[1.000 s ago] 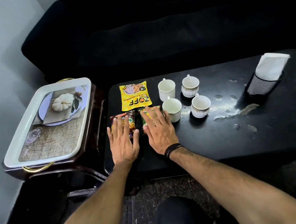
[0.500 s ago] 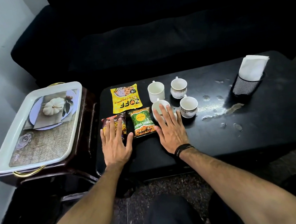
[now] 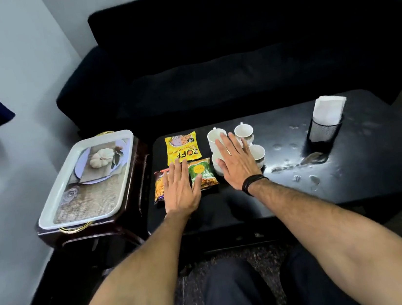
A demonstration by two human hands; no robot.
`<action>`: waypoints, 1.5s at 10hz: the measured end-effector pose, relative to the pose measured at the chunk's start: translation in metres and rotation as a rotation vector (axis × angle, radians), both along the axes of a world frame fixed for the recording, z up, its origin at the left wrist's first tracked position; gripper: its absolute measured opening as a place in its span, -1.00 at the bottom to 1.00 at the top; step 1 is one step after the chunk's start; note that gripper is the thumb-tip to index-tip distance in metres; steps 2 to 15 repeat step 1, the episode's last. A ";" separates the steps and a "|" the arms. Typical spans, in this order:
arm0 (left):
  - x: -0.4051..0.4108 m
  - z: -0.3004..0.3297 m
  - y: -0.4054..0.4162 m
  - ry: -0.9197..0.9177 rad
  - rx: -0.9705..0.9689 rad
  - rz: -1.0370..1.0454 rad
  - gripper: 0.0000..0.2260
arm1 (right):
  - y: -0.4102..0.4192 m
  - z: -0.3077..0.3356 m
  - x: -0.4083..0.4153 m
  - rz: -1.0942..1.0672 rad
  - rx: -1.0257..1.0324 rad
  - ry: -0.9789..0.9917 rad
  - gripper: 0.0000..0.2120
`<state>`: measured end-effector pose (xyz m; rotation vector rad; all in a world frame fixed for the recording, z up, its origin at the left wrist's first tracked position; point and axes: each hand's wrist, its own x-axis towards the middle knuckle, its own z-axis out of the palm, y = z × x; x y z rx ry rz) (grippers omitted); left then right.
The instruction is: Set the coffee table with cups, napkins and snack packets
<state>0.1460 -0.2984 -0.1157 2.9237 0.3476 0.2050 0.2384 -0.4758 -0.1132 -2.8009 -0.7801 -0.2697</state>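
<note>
Three snack packets lie at the left end of the black coffee table (image 3: pixel 289 192): a yellow packet (image 3: pixel 182 148) behind, a dark orange packet (image 3: pixel 159 187) and a green packet (image 3: pixel 201 175) in front. My left hand (image 3: pixel 180 189) lies flat and open over the orange packet, thumb touching the green one. Several white cups stand in a cluster; my right hand (image 3: pixel 235 161) hovers flat over them, hiding much of the near-left cup (image 3: pixel 217 164). The far-left cup (image 3: pixel 214 136), far-right cup (image 3: pixel 243 131) and near-right cup (image 3: pixel 259 153) show. White napkins (image 3: pixel 329 109) stick out of a black mesh holder (image 3: pixel 323 131) at the right.
A white tray (image 3: pixel 50 218) with gold handles and a pumpkin picture sits on a dark side table (image 3: pixel 138 186) left of the coffee table. A black sofa (image 3: pixel 233 58) runs behind. Pale worn patches (image 3: pixel 298 165) mark the tabletop near the holder. My knees are below the front edge.
My right hand slid right, off the green packet and over the cups. My left hand stayed on the orange packet. The camera view lifted and widened.
</note>
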 end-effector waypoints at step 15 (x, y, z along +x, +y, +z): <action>0.010 0.042 -0.012 0.019 -0.007 -0.028 -0.34 | -0.003 0.045 0.011 -0.027 0.032 0.080 -0.45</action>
